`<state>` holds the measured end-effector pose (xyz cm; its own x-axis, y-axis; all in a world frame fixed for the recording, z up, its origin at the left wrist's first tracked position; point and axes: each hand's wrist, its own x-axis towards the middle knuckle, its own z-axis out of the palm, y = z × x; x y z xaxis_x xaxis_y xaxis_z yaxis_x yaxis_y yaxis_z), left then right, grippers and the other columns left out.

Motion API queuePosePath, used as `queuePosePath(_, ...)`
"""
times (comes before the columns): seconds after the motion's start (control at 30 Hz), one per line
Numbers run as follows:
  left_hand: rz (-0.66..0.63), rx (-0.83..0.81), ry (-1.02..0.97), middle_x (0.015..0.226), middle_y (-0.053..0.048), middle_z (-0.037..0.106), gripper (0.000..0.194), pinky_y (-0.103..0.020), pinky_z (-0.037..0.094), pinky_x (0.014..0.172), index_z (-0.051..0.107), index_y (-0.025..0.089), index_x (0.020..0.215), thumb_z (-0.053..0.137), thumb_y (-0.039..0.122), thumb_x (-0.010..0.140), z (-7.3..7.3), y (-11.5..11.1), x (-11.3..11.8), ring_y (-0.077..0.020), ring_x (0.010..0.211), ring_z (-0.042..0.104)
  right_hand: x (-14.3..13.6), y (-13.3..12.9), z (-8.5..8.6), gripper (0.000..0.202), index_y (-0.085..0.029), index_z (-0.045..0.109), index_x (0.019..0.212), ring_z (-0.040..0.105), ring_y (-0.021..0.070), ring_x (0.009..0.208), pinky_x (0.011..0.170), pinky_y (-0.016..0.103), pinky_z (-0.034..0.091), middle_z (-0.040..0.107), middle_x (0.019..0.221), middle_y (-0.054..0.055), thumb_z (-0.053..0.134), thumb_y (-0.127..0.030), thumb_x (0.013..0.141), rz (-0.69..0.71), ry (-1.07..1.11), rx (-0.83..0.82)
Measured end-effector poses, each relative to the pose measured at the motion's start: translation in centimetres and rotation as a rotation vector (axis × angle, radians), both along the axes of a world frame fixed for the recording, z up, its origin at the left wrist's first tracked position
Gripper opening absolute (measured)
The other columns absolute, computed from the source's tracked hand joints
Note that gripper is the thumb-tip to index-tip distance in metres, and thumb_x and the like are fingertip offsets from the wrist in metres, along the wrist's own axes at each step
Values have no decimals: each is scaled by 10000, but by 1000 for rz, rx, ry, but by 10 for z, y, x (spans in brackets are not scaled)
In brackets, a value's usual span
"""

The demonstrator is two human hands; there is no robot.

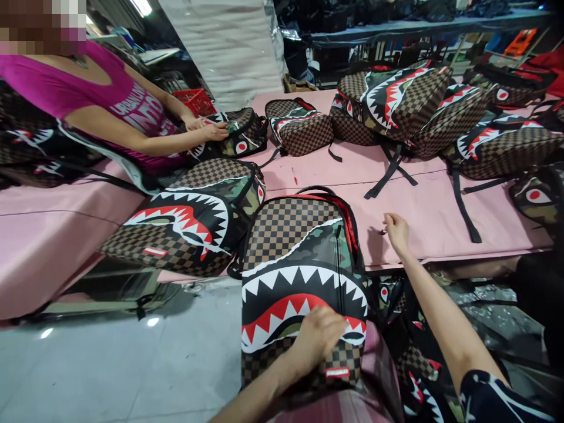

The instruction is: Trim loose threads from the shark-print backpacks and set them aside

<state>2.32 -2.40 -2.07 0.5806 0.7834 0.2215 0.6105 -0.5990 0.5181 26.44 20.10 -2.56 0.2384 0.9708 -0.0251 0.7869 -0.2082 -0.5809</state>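
Observation:
A checkered backpack (291,235) with a shark-mouth print stands upright before me, its top zipper open at the right and red lining showing. My left hand (319,335) lies over the lower front of it, fingers curled and partly blurred, so what it may hold is hidden. To the right of the bag, above the pink table (423,229), my right hand (395,232) is closed in a pinch on something small and dark that I cannot make out. A similar backpack (189,217) lies at the left on the table edge.
Across the table at the left, a person in a pink shirt (114,100) handles another backpack (247,132). More backpacks (396,100) are piled at the back right, straps hanging forward. A small red item (295,175) lies mid-table. Below the right edge are more bags (416,358).

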Motion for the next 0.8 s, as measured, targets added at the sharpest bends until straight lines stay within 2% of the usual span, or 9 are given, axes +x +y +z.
queuePosePath(0.1,200,128,107,852,-21,651,185,-326,366,681,608,226,977,449,232,881,9,53,18,-164,773,531,30,10,-25,444,-94,560,1066,564,317,974,813,461,396,600,1021,215,429,-451,836,-177,-60,-109)
queuePosePath(0.17,270,158,200,859,-28,628,171,-339,351,693,595,212,982,510,285,853,11,84,30,-182,797,510,33,15,-39,512,-60,521,1109,520,368,1040,835,516,368,547,1095,270,532,-451,778,-242,-79,-137)
queuePosePath(0.23,296,141,306,864,-37,605,197,-345,341,706,591,190,954,562,330,818,12,105,41,-196,818,496,32,19,-49,546,-52,487,1151,493,378,1075,857,522,352,519,1137,283,581,-408,748,-264,-72,-144)
queuePosePath(0.3,285,110,405,865,-42,588,178,-348,331,712,591,180,917,561,325,818,12,116,48,-203,829,485,33,23,-53,469,-64,520,1117,496,364,1076,869,496,352,545,1110,265,584,-333,738,-253,-35,-152)
queuePosePath(0.43,173,76,523,832,-65,563,194,-356,320,707,590,158,863,413,231,894,9,120,55,-210,833,477,48,18,-53,246,-95,629,889,561,314,982,826,420,398,637,912,196,495,-244,747,-166,121,-146)
queuePosePath(0.53,137,48,555,834,-98,552,264,-363,333,717,585,127,842,329,152,903,8,120,57,-221,839,482,55,-10,-51,280,-107,626,859,618,230,811,718,334,455,658,788,118,398,-240,766,-53,315,-116)
queuePosePath(0.6,189,-13,539,857,-109,554,244,-361,348,734,588,117,842,350,150,889,9,123,57,-228,854,490,53,-39,-49,295,-114,611,885,623,184,730,666,293,471,662,779,84,381,-256,767,44,451,-102)
queuePosePath(0.73,311,-225,441,874,-95,578,198,-325,379,744,601,136,834,407,172,851,13,131,53,-219,871,521,32,-98,-46,306,-146,606,904,609,160,643,603,286,475,666,780,57,409,-346,782,208,615,-97)
queuePosePath(0.8,324,-280,426,841,-81,589,201,-299,391,722,604,146,802,409,174,842,14,135,51,-203,846,539,19,-118,-43,304,-178,600,964,614,171,696,634,294,469,668,840,48,478,-377,768,249,633,-86)
